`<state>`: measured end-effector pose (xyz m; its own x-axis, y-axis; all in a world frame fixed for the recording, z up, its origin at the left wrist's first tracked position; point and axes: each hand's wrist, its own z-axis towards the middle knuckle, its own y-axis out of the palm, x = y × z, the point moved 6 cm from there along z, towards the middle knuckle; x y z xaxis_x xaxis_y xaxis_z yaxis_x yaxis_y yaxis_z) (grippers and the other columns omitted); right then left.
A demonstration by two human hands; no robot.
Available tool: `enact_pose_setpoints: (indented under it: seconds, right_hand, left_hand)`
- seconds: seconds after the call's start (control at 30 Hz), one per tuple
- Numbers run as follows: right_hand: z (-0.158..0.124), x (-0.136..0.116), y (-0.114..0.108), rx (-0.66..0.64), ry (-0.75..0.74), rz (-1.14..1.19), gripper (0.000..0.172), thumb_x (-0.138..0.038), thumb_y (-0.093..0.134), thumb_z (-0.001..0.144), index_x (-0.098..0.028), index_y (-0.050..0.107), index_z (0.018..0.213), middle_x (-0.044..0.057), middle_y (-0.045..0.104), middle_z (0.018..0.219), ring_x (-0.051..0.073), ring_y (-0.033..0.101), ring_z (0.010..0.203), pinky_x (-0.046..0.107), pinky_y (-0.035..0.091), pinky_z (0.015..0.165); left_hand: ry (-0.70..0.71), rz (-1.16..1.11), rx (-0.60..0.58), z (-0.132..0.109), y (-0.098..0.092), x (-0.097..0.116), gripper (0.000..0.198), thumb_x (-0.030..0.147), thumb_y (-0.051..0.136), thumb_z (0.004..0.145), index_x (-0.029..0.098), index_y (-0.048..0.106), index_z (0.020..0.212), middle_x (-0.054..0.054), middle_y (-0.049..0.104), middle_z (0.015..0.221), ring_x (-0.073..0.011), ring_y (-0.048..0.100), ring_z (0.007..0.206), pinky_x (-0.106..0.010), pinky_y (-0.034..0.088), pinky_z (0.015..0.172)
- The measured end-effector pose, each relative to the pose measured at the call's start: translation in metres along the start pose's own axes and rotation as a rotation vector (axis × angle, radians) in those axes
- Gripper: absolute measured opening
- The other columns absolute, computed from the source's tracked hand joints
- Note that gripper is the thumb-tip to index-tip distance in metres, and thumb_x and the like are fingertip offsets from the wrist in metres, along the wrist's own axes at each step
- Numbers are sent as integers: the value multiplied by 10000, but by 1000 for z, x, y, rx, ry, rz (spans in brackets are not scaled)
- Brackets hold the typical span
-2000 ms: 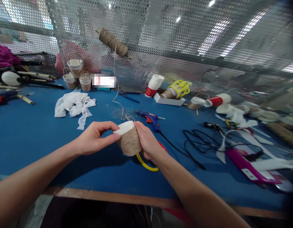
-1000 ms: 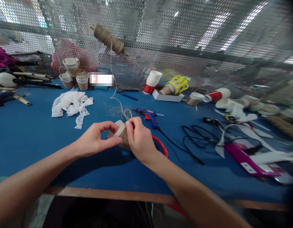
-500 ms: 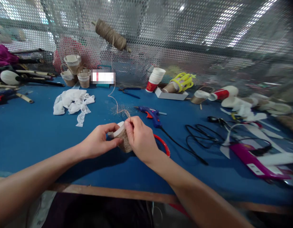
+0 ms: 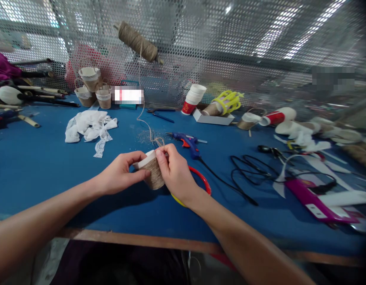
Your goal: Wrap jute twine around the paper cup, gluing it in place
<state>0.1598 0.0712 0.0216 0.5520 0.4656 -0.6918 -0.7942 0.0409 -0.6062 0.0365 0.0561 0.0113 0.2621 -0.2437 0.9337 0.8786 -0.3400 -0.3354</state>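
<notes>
Both hands hold a twine-wrapped cup [image 4: 152, 173] just above the near middle of the blue table [image 4: 37, 166]. The left hand [image 4: 121, 175] pinches its white rim, fingers curled closed around it. The right hand [image 4: 176, 174] grips the cup's right side and pinches the twine [image 4: 144, 118], which runs up to a spool [image 4: 137, 41] on the far mesh; a glue gun [image 4: 187, 142] lies just beyond.

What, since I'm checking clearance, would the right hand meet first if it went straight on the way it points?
The twine-wrapped cup, which the right hand already pinches; beyond it, probably the left hand.
</notes>
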Motion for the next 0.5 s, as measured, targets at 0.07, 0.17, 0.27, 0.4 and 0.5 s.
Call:
enact_pose_setpoints:
  seconds: [0.07,0.17,0.27,0.4,0.5]
  right_hand:
    - [0,1,0,-10,13,1,183,-347,344,886,-207,426,803,36,541,756,154,504,658,293,382,616]
    - [0,1,1,-12,27,1,180,-353,339,887,-210,408,801,30,533,743,152,503,644,290,373,602]
    - [0,2,1,-8,29,0,171,-345,331,888,-210,381,795,27,527,727,152,508,632,288,370,591]
    - [-1,3,3,3,6,-13,172,-342,326,891,-205,384,804,25,531,715,150,516,629,282,376,580]
    - [-1,3,3,28,-32,-48,157,-323,333,889,-200,399,820,31,538,726,149,520,632,277,384,573]
  left_hand:
    - [-2,-5,5,0,-1,0,90,223,538,745,133,526,736,17,493,665,-103,440,623,-225,368,594]
    - [-15,-13,11,1,-2,0,97,226,538,749,132,519,736,24,473,656,-97,423,613,-219,354,584]
    - [-12,-34,9,0,-2,-1,98,225,540,747,130,517,738,25,463,653,-93,408,608,-215,345,573]
    - [-20,-79,-4,-1,-2,-1,135,264,547,745,131,523,747,23,468,655,-95,407,607,-212,339,561]
    - [-48,-151,12,-1,-3,-3,197,325,519,764,130,534,739,23,474,643,-99,411,606,-217,341,569]
